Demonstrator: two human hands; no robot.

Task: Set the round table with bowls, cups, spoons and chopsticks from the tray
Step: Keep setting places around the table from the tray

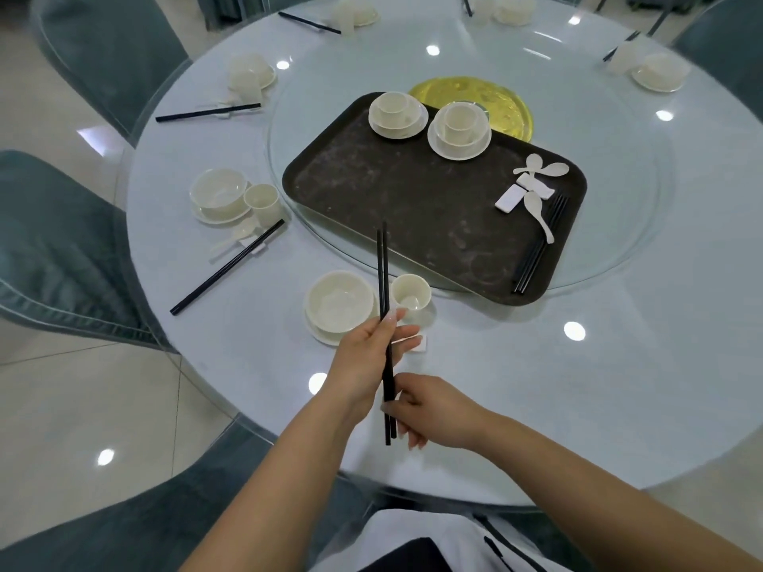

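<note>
Both my hands hold one pair of black chopsticks (383,274) pointing away from me over the near place setting. My left hand (367,357) pinches them mid-length; my right hand (429,410) grips their near end. Beneath them stand a white bowl on a saucer (338,305), a cup (411,291) with a spoon in it, and a white chopstick rest (421,344). The dark tray (396,200) on the glass turntable carries two bowl-and-cup stacks (398,113) (459,130), white spoons (541,169), rests (510,200) and more black chopsticks (541,245).
Finished place settings ring the round table (619,365): one at the left (231,200) with chopsticks (227,268), others at the far left (247,76), far side (355,12) and far right (656,70). Teal chairs (62,249) surround the table. A yellow disc (487,97) lies behind the tray.
</note>
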